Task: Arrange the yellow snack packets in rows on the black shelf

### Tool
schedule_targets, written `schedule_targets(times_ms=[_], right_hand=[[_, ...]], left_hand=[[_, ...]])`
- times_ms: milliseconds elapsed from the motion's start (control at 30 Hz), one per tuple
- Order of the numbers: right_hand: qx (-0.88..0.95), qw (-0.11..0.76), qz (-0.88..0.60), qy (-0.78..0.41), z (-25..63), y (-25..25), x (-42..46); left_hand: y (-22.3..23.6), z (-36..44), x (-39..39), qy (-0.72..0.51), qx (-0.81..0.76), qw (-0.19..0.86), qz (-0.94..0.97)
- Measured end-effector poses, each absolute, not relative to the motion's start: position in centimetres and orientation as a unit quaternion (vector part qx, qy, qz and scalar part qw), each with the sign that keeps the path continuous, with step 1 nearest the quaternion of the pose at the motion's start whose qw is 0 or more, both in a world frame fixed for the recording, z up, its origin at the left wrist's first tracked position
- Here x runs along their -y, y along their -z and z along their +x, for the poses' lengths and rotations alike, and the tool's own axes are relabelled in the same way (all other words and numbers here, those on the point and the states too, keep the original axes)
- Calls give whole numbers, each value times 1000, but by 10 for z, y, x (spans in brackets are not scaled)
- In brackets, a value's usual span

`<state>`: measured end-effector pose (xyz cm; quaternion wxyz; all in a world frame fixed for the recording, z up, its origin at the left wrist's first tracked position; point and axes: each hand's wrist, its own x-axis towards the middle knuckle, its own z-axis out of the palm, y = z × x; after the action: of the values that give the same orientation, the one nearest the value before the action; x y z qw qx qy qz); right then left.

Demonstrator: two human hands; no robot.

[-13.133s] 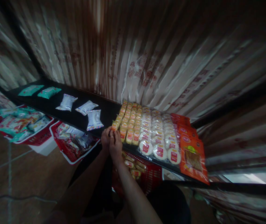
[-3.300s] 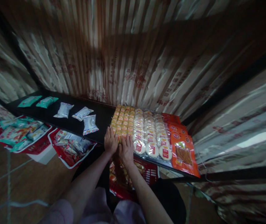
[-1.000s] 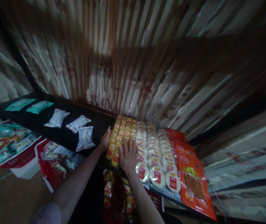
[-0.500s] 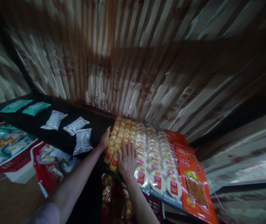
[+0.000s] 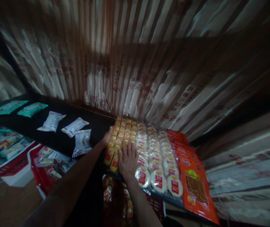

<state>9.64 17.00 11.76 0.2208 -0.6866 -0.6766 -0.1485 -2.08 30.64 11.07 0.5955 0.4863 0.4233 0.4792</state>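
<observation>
Rows of small yellow wrapped snack packets (image 5: 121,134) stand on a black shelf (image 5: 61,143). My left hand (image 5: 107,136) rests along the left side of these rows, open, its fingers partly hidden behind the packets. On top of the front packets lies my right hand (image 5: 128,160), flat with its fingers stretched out, gripping nothing. Beside it to the right are rows of round white wrapped biscuits (image 5: 158,181) with red labels.
Orange snack bags (image 5: 194,184) lie at the right end. To the left are white packets (image 5: 82,142) and green packets (image 5: 32,109). Red baskets (image 5: 36,167) of snacks stand below the shelf. Striped sheeting (image 5: 130,63) hangs behind.
The view has shifted slightly, so the shelf's goods appear a little further left. Both hands stay in nearly the same place against the yellow packets.
</observation>
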Motion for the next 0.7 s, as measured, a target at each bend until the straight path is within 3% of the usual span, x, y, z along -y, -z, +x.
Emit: schedule_targets(times_ms=[67,167,367,533,700], right_hand=[[678,220,-685,149,96,-118,-170],[676,225,-687,142,96,-117,-169],[670,258,-685,122,97,-119,-169],[651,338,-673,97,100,-128,-151],[658,373,-651,58,94,-113,-108]], left_hand=[[-111,-28,-307,-475,-439,597,474],[-111,-37,-294,-481,-518,508,492],[-104,-38,-200,-519,-544,189,632],[-88,-28,-131,-462,-519,34,719],[-77,-22,-117,-343,-531,-39,774]])
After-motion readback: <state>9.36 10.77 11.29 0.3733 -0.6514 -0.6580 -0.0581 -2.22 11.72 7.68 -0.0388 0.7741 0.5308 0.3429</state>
